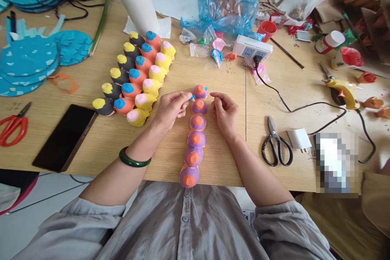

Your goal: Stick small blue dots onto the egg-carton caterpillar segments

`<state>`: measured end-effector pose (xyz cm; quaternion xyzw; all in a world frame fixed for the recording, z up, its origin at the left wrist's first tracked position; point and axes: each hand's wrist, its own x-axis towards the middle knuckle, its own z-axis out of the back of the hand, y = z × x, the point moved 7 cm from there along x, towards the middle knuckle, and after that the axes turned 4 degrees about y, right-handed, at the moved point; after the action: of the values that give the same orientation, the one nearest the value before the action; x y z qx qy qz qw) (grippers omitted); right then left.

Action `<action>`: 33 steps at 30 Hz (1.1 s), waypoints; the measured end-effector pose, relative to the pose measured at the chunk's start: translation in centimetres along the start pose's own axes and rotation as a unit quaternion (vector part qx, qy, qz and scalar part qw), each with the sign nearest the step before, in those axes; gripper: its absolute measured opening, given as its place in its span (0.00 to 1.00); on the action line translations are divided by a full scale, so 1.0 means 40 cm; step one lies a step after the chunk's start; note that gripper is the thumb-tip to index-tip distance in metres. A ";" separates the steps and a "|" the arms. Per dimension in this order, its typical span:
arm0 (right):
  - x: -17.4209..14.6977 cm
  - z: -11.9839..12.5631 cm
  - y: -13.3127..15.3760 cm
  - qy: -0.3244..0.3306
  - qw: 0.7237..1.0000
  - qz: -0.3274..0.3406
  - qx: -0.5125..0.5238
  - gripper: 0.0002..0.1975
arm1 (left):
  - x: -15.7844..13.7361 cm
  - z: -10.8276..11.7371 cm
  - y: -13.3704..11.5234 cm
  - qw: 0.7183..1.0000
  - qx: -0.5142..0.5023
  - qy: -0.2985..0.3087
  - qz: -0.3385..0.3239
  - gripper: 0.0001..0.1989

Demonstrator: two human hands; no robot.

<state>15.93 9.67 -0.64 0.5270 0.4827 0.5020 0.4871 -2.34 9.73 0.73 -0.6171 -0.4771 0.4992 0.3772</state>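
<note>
A single row of egg-carton cups [195, 139], coated purple with orange tops, runs away from my body across the table. At its far end my left hand [173, 107] pinches a small bit of blue clay [192, 97] beside the last cup. Another small blue dab [206, 88] sits on the right side of that cup. My right hand [225, 113] is just right of the row, its index finger extended and the other fingers curled, with nothing visible in it. To the left stand three more rows of cups: black with yellow tops [111, 89], orange with blue tops [131, 89], yellow with pink tops [152, 85].
Black-handled scissors [276, 144], a white charger [299, 139] and a cable lie right; a power strip [252, 48] and clay packets [217, 44] lie beyond. A dark phone [65, 138], red scissors [15, 126] and a white bottle [135, 4] are left.
</note>
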 end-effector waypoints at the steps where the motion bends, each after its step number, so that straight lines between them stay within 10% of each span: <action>1: 0.003 0.002 -0.002 -0.001 1.000 -0.001 0.001 0.12 | 0.006 0.000 -0.006 1.000 0.002 -0.001 0.001 0.12; 33: 0.013 -0.011 -0.015 0.023 1.000 0.012 0.000 0.10 | 0.108 -0.023 -0.044 0.993 0.113 -0.018 0.043 0.15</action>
<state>15.51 10.23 -1.20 0.5213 0.4874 0.5195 0.4700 -1.63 14.37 1.47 -0.5814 -0.3974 0.5765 0.4143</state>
